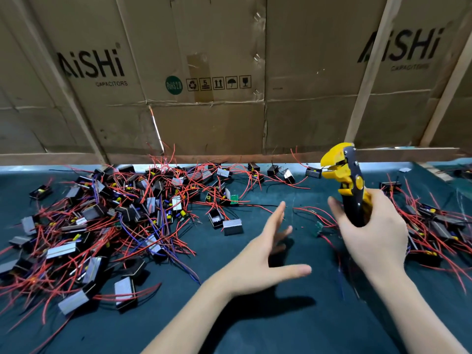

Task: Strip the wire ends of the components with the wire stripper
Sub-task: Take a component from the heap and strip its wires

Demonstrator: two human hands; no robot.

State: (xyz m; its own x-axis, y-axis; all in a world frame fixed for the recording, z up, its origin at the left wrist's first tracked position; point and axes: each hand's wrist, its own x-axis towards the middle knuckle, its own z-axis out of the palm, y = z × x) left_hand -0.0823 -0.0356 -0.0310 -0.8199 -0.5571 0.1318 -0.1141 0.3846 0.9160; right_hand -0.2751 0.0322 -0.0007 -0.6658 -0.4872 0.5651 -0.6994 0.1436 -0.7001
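Cardboard wall (209, 123) fills my whole upper view: flattened cartons printed "AiSHi CAPACITORS", with pale wooden battens (367, 72) leaning across them at the right. Below it runs the table (255, 315), dark teal surface.

Big heap of components (102, 213) covers the table's left half: small black and grey boxed parts tangled in red wires, some purple and black ones mixed in. It reaches the cardboard at the back. A smaller pile (434, 226) lies at the far right, partly hidden behind my right hand. A few loose parts sit along the back edge, near the tool's head.

Right hand (370, 231) is raised above the table, forearm coming in from the lower right. Its fingers are wrapped around the handles of the wire stripper (344, 180), thumb up along the left side of the grip. The tool stands nearly upright, yellow and black, head topmost and pointing left; its jaws look parted. I cannot see any wire in them.

Left hand (265, 251) is out over the bare middle of the table, forearm from the lower centre, palm turned toward the right. Fingers spread wide and straight, thumb pointing right, holding nothing. It is blurred. It casts a shadow on the table below.

A small green board with red wires (319, 226) lies on the table between the two hands, just left of my right hand.
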